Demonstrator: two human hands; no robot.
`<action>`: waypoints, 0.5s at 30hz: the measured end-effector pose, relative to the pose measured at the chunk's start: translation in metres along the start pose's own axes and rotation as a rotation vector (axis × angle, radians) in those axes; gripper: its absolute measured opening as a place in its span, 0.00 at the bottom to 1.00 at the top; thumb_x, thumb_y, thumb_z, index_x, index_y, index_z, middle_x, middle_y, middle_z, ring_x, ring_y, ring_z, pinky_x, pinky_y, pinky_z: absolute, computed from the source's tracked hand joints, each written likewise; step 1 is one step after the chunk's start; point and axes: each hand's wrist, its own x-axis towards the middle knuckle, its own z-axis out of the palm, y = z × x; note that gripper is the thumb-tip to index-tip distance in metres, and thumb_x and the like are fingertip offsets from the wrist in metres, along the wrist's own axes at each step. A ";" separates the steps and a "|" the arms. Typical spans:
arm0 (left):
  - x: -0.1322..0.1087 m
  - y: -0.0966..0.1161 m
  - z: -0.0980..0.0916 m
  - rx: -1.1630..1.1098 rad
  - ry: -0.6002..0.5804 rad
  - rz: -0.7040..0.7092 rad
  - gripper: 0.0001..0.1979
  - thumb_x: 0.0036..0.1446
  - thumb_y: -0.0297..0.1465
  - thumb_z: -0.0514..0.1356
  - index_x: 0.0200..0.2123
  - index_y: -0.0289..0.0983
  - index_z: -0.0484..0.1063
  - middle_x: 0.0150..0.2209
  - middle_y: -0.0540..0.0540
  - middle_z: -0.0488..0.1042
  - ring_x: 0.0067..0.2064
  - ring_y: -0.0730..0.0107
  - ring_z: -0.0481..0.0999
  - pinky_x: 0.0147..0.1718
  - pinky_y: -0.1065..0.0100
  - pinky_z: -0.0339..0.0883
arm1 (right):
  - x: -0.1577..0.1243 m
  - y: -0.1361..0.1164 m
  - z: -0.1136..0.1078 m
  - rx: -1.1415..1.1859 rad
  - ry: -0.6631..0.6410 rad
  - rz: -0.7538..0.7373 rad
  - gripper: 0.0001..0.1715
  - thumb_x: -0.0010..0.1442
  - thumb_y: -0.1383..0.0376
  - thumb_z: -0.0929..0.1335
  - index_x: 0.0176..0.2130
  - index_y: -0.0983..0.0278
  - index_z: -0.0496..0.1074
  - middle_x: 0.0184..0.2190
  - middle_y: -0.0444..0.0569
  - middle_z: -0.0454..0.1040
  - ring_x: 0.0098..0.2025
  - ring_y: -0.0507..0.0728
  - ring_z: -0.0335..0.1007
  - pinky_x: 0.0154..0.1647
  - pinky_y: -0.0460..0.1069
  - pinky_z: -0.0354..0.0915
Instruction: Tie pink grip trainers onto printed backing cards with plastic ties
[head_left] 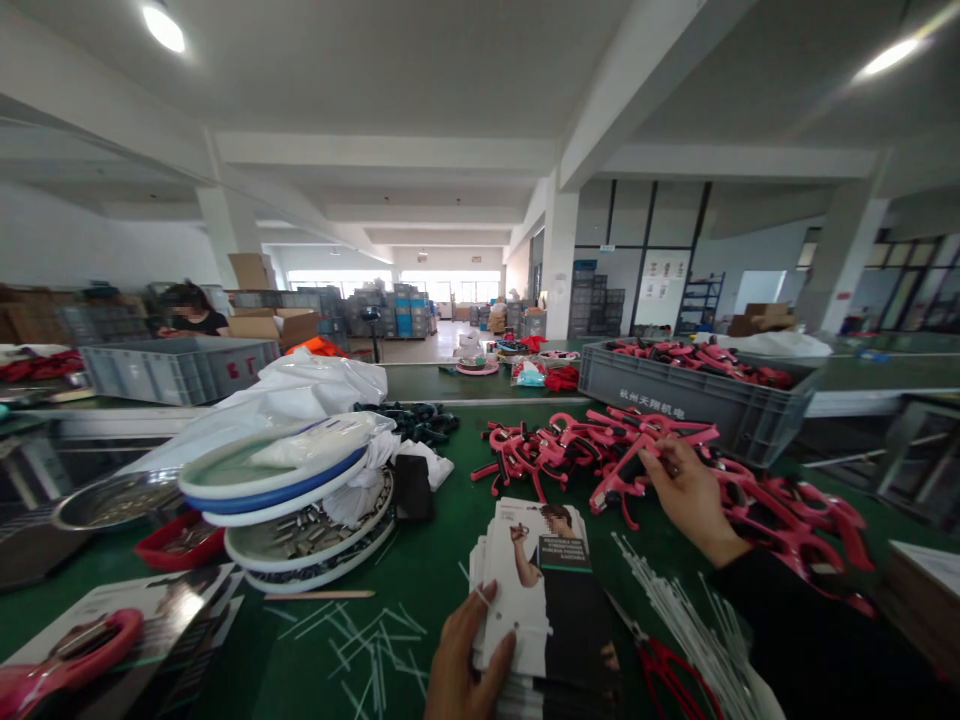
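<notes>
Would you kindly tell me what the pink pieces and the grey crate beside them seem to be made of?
The pink pieces by the right hand look like moulded plastic, with a smooth, slightly glossy finish and rounded edges, though the exact plastic cannot be told. The grey crate also looks like moulded plastic: matt, with ribbed walls and printed lettering.

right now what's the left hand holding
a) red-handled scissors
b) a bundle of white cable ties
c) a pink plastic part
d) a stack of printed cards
d, the left hand grips the edge of a stack of printed cards, with its fingers resting on the top card.
</notes>
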 end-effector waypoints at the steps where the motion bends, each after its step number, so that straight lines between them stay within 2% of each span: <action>1: -0.001 0.002 -0.001 0.005 -0.005 0.003 0.25 0.52 0.45 0.56 0.50 0.38 0.69 0.50 0.40 0.72 0.53 0.58 0.69 0.51 0.61 0.64 | 0.002 -0.010 0.006 0.031 0.027 0.001 0.19 0.58 0.49 0.60 0.39 0.61 0.59 0.33 0.48 0.70 0.31 0.55 0.72 0.26 0.50 0.72; 5: -0.004 0.009 -0.003 0.037 -0.031 0.016 0.24 0.51 0.43 0.58 0.51 0.40 0.69 0.51 0.41 0.71 0.54 0.57 0.67 0.53 0.58 0.63 | 0.010 -0.048 0.043 0.094 0.078 -0.011 0.20 0.59 0.48 0.58 0.39 0.62 0.58 0.32 0.49 0.71 0.30 0.55 0.72 0.23 0.50 0.71; 9: -0.005 0.012 -0.004 0.053 -0.064 0.011 0.25 0.49 0.41 0.60 0.51 0.42 0.69 0.56 0.40 0.65 0.56 0.55 0.64 0.54 0.56 0.60 | 0.000 -0.083 0.072 0.047 0.043 -0.076 0.16 0.59 0.52 0.60 0.33 0.62 0.61 0.27 0.47 0.71 0.27 0.54 0.70 0.27 0.50 0.68; 12: -0.004 0.014 -0.006 0.048 -0.080 -0.008 0.25 0.49 0.40 0.60 0.51 0.41 0.69 0.57 0.39 0.63 0.58 0.54 0.62 0.55 0.54 0.58 | -0.024 -0.105 0.071 -0.020 -0.059 -0.182 0.13 0.57 0.56 0.63 0.29 0.62 0.63 0.25 0.45 0.70 0.27 0.53 0.68 0.30 0.48 0.65; 15: -0.003 0.017 -0.009 0.033 -0.144 -0.029 0.26 0.49 0.40 0.60 0.52 0.40 0.68 0.57 0.38 0.62 0.58 0.54 0.61 0.55 0.54 0.58 | -0.057 -0.120 0.055 -0.085 -0.132 -0.275 0.11 0.56 0.58 0.65 0.27 0.62 0.65 0.24 0.46 0.70 0.27 0.53 0.66 0.30 0.47 0.63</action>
